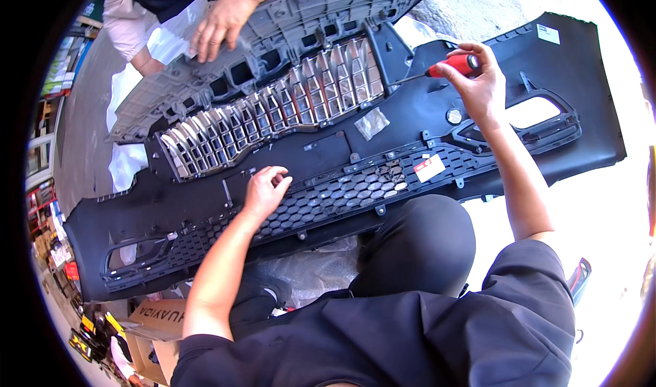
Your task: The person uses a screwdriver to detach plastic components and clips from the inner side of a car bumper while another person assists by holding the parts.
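My right hand (pixel 480 86) is wrapped round a screwdriver (pixel 465 64) with a red and black handle. Its thin shaft points left, with the tip at the corner of the chrome grille (pixel 324 83). Below that grille, my left hand (pixel 265 194) hovers over or rests on the black bumper (pixel 581 66), close to its honeycomb mesh (pixel 359 185). The left fingers are curled in, and whatever they may hold is hidden. The bumper lies with its inner side up across the ground before me.
Along the far side, a co-worker's hand (pixel 222 23) rests on a grey ribbed panel (pixel 318 11). On the bumper lie a small clear plastic bag (pixel 372 123) and a red and white card (pixel 429 168). An open cardboard box (pixel 154 322) stands at the lower left.
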A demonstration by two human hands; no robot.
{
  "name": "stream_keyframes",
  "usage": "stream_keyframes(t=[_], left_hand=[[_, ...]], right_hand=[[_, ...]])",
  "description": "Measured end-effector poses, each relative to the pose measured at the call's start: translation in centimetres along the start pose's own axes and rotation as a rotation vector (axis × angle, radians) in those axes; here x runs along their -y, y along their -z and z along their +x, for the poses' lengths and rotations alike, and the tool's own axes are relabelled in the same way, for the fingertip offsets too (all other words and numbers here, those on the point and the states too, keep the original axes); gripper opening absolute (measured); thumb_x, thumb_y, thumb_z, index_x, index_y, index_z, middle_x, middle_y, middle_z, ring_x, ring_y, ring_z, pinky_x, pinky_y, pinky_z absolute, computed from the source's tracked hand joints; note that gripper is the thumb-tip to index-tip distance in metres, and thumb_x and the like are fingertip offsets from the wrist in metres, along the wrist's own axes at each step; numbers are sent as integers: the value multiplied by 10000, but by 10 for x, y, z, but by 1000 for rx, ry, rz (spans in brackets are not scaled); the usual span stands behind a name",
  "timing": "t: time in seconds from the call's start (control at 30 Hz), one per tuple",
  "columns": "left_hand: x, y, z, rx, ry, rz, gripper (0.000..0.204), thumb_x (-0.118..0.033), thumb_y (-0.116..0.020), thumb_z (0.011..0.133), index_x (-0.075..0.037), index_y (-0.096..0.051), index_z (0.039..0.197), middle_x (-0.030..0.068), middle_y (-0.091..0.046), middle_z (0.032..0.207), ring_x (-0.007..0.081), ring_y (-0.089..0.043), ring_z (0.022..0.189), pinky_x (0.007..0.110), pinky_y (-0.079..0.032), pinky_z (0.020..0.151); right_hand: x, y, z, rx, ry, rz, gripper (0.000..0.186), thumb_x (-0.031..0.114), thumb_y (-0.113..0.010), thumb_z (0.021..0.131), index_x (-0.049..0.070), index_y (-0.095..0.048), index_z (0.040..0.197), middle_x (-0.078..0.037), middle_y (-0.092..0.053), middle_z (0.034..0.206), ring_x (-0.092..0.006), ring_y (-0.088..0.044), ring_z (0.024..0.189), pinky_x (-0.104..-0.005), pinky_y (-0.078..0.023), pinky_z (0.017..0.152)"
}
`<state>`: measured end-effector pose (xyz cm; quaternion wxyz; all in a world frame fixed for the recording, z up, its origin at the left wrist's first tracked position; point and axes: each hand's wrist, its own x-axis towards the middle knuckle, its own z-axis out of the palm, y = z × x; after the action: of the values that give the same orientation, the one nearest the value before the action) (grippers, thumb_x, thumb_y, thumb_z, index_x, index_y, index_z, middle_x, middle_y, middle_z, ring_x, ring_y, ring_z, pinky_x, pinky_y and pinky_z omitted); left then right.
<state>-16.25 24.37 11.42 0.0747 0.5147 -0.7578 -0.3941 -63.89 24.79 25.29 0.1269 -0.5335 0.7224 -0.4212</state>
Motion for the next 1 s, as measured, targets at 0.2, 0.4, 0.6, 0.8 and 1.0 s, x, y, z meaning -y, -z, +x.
stream_keyframes(t=[0.2, 0.4, 0.6, 0.8, 1.0], left_hand=[[-53, -53, 11, -79, -56, 35, 288, -195, -801, 839, -57, -723, 1079, 106, -696, 1032, 290, -694, 922, 395, -567, 840], [-77, -88, 12, -113, -166, 102, 439, -259, -785, 866, -8, -668, 1206, 196, -652, 1217, 390, -619, 1158, 461, -488, 1022], [-89, -102, 34, -163, -156, 100, 467, -249, -799, 856, -10, -653, 1230, 184, -648, 1207, 384, -618, 1149, 452, -500, 1001], [-124, -90, 116, 17, -26, 123, 262, -263, -788, 866, -37, -697, 961, 156, -701, 968, 357, -685, 927, 466, -542, 821], [-84, -109, 159, 50, -14, 217, 297, -294, -726, 927, 0, -689, 934, 216, -701, 999, 413, -676, 962, 502, -538, 853]], right_hand=[[-18, 29, 21, -233, 101, -146, 481, 405, -758, 957, 98, -589, 1287, -141, -741, 1019, -239, -739, 900, -356, -608, 821], [-32, 7, 20, -125, -26, -101, 459, 405, -732, 969, 94, -585, 1272, -166, -714, 1017, -295, -729, 884, -380, -589, 809], [-43, -1, 31, -90, 4, -104, 436, 384, -711, 979, 92, -578, 1274, -203, -697, 1077, -365, -718, 964, -419, -584, 862], [-48, -6, 29, -97, 11, -67, 427, 362, -718, 976, 75, -569, 1254, -192, -692, 1063, -356, -716, 938, -403, -584, 840], [-38, -14, 31, -64, 47, -40, 414, 342, -713, 981, 68, -563, 1253, -194, -697, 1037, -360, -717, 924, -403, -581, 829]])
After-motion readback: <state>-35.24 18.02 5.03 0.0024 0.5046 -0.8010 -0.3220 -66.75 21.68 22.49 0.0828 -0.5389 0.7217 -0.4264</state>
